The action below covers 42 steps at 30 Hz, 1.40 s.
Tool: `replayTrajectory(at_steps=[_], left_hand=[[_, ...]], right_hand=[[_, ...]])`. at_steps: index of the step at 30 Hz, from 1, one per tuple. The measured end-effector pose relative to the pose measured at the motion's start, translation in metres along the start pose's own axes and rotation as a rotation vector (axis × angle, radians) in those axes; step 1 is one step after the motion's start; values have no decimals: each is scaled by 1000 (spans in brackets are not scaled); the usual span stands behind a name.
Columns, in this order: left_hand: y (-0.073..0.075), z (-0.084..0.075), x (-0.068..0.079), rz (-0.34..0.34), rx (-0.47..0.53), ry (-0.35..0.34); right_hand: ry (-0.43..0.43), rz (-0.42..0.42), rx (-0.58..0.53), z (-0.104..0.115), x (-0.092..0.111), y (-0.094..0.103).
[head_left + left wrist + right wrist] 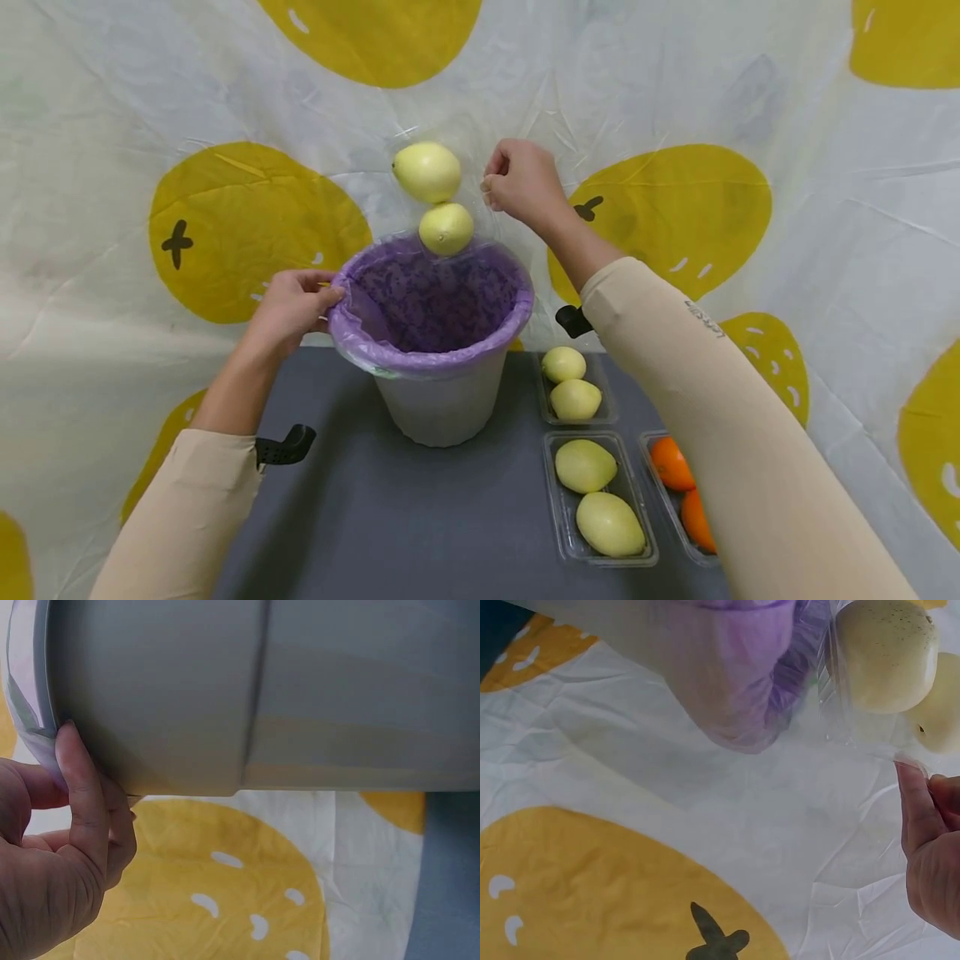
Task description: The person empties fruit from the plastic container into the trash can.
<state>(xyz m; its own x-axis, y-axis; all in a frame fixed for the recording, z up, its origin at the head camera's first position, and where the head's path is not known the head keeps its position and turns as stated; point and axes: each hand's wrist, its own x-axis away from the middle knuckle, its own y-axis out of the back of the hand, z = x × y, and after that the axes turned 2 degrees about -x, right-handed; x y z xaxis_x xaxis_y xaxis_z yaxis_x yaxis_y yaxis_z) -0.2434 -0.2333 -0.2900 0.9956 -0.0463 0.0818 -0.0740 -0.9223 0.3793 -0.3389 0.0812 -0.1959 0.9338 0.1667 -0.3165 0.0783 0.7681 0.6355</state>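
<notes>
Beige left sleeve (pixel 180 500) is seen at 8 o'clock, beige right sleeve (pixel 690 392) at 4, printed with dark lettering (pixel 705 319); black fittings (pixel 287 446) are worn at both cuffs.

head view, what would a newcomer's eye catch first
Probably two pale yellow rounded fruits in a clear plastic tray, pinched by the right hand above a round grey bin lined with a purple plastic bag. The left hand grips the bin's left side. Bright orange round fruits also stand out, lower right.
</notes>
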Motion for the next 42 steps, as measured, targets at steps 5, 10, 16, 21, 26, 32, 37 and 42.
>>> replayTrajectory(at_steps=[5, 10, 16, 21, 26, 32, 37, 42], left_hand=[[-1, -1, 0, -2, -6, 6], [-1, -2, 0, -3, -13, 10], [0, -2, 1, -8, -11, 11], [-2, -2, 1, -5, 1, 13], [-4, -3, 1, 0, 9, 18], [-4, -2, 2, -16, 18, 13], [-4, -1, 3, -19, 13, -10], [-3, -1, 4, -17, 8, -1]], right_hand=[[-11, -10, -17, 2, -1, 1], [-5, -39, -16, 1, -1, 0], [30, -86, -50, 0, -2, -5], [20, -99, -62, -3, 0, -7], [12, -107, -56, -6, 3, -8], [78, -151, 33, -8, 2, -11], [108, -165, 33, -10, 3, -14], [99, -158, 2, -11, 3, -15]])
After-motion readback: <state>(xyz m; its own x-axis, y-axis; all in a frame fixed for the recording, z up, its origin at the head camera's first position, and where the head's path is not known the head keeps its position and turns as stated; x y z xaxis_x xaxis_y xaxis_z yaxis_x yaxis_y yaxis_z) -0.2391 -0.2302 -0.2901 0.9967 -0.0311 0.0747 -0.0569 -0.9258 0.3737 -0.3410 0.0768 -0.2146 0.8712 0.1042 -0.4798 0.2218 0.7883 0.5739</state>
